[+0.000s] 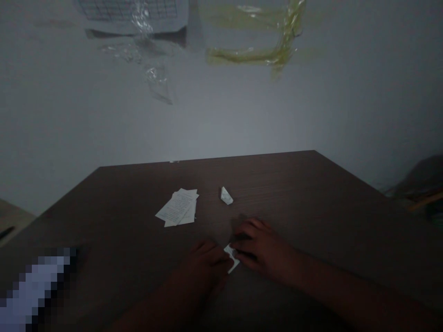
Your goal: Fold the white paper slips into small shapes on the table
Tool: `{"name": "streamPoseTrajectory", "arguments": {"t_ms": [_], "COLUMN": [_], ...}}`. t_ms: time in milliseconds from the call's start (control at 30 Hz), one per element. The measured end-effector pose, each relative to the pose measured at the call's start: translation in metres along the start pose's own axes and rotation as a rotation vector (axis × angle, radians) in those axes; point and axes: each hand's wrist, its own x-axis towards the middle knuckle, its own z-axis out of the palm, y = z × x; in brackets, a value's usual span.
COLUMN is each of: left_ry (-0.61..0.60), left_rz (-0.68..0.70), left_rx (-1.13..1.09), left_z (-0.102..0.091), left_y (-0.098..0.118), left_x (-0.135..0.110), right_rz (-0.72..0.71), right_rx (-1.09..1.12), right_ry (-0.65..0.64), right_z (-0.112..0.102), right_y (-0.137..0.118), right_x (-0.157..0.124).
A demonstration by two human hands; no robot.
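My left hand [204,263] and my right hand [256,244] meet near the front of a dark brown wooden table [277,193]. Between their fingertips is a small folded piece of white paper [232,259], partly hidden by my fingers. Both hands appear to pinch it. Farther ahead lies a loose stack of printed white paper sheets [178,208], and to its right sits another small folded white paper piece [226,196]. Neither hand touches these.
A pixelated pale blurred patch [34,286] covers the table's lower left corner. Behind the table's far edge rises a grey wall [221,106] with clear plastic and yellowish tape [277,50] on it. A dark, indistinct object [418,184] sits beyond the right edge.
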Motion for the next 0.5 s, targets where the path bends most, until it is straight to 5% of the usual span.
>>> {"name": "streamPoseTrajectory", "arguments": {"t_ms": [267,500], "left_ry": [0.099,0.117], "left_rz": [-0.007,0.002], "left_rx": [-0.052,-0.106], "left_z": [0.02,0.014], "left_y": [-0.014,-0.011], "left_x": [0.0,0.007], "right_rz": [-0.157,-0.193], "right_rx": [0.013,-0.024], "right_ry": [0.017,0.006], "right_z": [-0.003,0.001], "right_y": [-0.001,-0.001], "right_x": [0.0,0.0]}}
